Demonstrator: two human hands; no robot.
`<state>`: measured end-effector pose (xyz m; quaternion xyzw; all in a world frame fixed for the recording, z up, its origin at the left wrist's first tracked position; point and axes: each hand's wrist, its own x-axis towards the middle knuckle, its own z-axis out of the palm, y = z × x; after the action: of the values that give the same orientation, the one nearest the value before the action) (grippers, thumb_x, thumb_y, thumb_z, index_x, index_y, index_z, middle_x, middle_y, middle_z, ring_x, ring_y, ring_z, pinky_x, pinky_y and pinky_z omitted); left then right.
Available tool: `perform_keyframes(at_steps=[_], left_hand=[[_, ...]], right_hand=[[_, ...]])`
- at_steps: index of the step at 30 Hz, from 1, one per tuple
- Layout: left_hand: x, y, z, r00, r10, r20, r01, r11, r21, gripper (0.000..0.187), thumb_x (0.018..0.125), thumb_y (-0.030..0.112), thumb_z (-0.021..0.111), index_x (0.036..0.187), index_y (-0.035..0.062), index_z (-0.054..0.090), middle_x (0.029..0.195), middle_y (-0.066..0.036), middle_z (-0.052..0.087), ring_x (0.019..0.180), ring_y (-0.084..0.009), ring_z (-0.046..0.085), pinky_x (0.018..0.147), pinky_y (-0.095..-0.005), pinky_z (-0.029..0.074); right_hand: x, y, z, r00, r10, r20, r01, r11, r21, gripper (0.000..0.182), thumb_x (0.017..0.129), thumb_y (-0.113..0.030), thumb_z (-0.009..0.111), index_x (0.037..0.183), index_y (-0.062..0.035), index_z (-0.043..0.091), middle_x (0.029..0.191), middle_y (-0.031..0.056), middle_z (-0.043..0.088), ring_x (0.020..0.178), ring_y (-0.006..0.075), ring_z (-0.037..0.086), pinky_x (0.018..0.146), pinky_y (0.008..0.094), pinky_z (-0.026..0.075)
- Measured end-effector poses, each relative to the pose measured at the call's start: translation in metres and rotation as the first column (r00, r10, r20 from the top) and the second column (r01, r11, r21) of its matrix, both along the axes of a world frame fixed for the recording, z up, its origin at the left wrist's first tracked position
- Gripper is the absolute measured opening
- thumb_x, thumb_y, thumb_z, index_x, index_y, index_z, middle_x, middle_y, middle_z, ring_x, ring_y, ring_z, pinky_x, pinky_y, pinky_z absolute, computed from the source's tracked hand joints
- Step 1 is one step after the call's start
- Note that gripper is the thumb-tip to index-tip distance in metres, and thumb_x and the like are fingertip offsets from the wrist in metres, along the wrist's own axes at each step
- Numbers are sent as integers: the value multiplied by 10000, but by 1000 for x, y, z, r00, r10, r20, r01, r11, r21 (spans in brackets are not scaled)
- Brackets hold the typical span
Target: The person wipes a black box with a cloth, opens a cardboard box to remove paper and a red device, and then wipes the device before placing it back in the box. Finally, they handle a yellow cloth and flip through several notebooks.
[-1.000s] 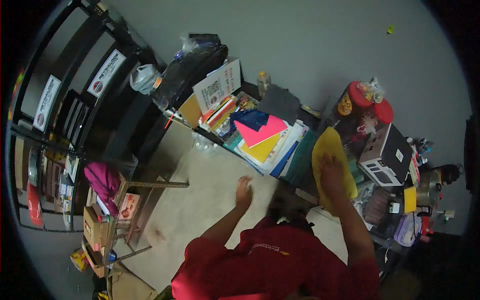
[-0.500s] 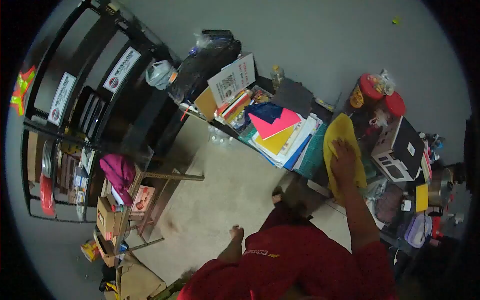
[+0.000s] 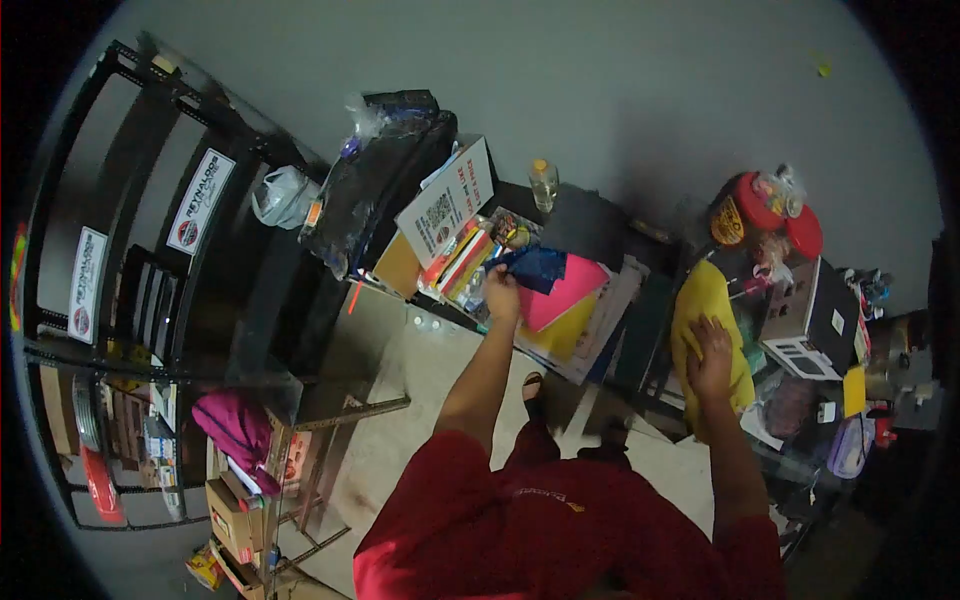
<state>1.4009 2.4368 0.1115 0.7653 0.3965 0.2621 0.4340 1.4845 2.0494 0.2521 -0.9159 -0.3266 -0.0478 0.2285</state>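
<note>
My right hand point(image 3: 709, 358) lies on a yellow cloth point(image 3: 712, 288), its fingers spread and pressed onto the fabric. The cloth hangs over the front edge of the dark table. At the left, my left hand point(image 3: 502, 296) reaches to the near corner of a dark blue cloth point(image 3: 540, 271), and its fingers are closed on that edge. Beneath the blue cloth is a bright pink sheet point(image 3: 570, 292). A yellow sheet point(image 3: 562, 340) and a stack of papers point(image 3: 607, 322) lie around and under the pink one.
A printed sign board point(image 3: 446, 205) leans beside a black bag point(image 3: 385, 180). Behind stands a clear bottle point(image 3: 543, 184). Red-lidded jars point(image 3: 762, 205) and a white-and-black box point(image 3: 803, 325) crowd the right. A black metal shelf point(image 3: 145, 340) rises at the left.
My left hand has come up from beside my body to the dark blue cloth. My right hand stays on the yellow cloth. The camera view has shifted.
</note>
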Motion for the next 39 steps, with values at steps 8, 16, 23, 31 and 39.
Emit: perform_keyframes(at_steps=[8,16,23,31,39], left_hand=[[140,72,40,966,-200,-166,240,930,280,503,683,165,663,1112,29,440,1063,-187,479,1004,-359,462,863,-403,385],[226,75,62,839,-214,-501,320,938,135,772,638,250,726,1251,126,274,1215,-157,383,1098,-345,421,878,-434,400],[210,74,44,937,-200,-286,257,950,177,745,588,247,753,1182,58,344,1136,-180,434,1087,-356,423,887,-439,384],[182,-22,172,896,-414,159,327,859,393,697,577,234,765,1108,-22,391,1055,-188,461,1023,-322,441,883,-383,362],[182,-202,217,589,-707,392,712,683,162,648,583,199,748,1109,38,405,1030,-157,466,989,-298,462,864,-368,374]], right_hand=[[6,8,0,999,-46,-16,45,996,-72,447,639,-33,540,1084,-79,519,1225,117,452,1183,333,351,1002,459,234],[6,6,6,993,-79,-84,71,993,-95,489,617,-41,557,1101,-87,505,1233,106,437,1179,338,353,993,463,245],[7,3,4,991,-94,-91,85,991,-101,448,635,-94,604,1076,-103,526,1231,83,443,1195,293,346,1005,445,238],[3,1,9,994,-79,-77,73,995,-71,455,644,-99,605,1092,-111,523,1223,76,451,1188,277,352,1001,429,249],[-33,10,-1,995,11,-102,-14,999,-34,443,641,-105,549,1084,-113,530,1213,83,460,1135,303,386,941,446,284]])
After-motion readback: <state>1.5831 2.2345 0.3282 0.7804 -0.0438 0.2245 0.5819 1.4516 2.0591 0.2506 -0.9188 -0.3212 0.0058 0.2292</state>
